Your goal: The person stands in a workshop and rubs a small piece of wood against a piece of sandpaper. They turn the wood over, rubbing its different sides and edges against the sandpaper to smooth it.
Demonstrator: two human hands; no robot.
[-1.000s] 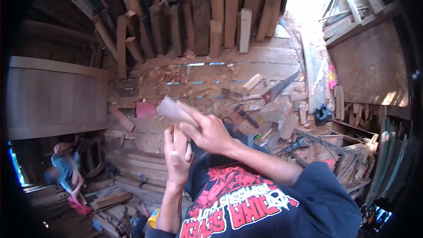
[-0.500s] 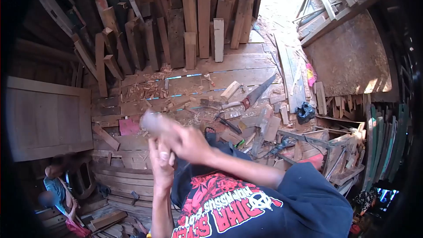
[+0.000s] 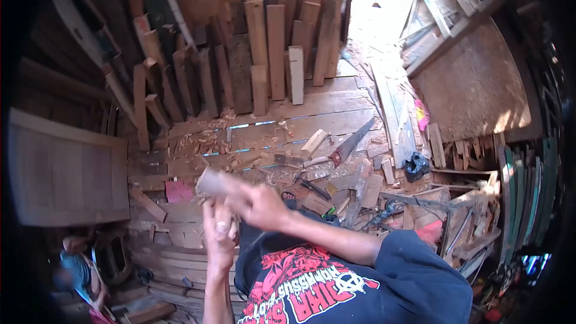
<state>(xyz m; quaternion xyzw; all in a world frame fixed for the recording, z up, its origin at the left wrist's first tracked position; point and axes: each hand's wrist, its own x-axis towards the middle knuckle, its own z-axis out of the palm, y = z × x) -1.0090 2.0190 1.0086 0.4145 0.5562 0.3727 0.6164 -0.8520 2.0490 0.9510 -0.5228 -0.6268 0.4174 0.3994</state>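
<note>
Near the middle, my right hand [image 3: 263,205] is closed around a pale wooden-looking block [image 3: 217,183], which is blurred and points to the left. Just below it, my left hand [image 3: 221,228] is held upright with its fingers curled. Whatever it grips, if anything, is hidden beneath the block and my right hand. The two hands are close together, in front of the dark shirt [image 3: 336,291] with red and white print.
On the plank floor [image 3: 336,99] lie a handsaw [image 3: 354,142], a hammer-like tool [image 3: 313,187], shavings and offcuts. Upright boards [image 3: 276,51] line the back. A panel [image 3: 69,168] stands at left, with another person [image 3: 87,276] below it. A cluttered wooden frame [image 3: 447,204] is at right.
The view has shifted, so the floor and boards sit lower in the picture. My hands remain close together, with the block a little lower in view.
</note>
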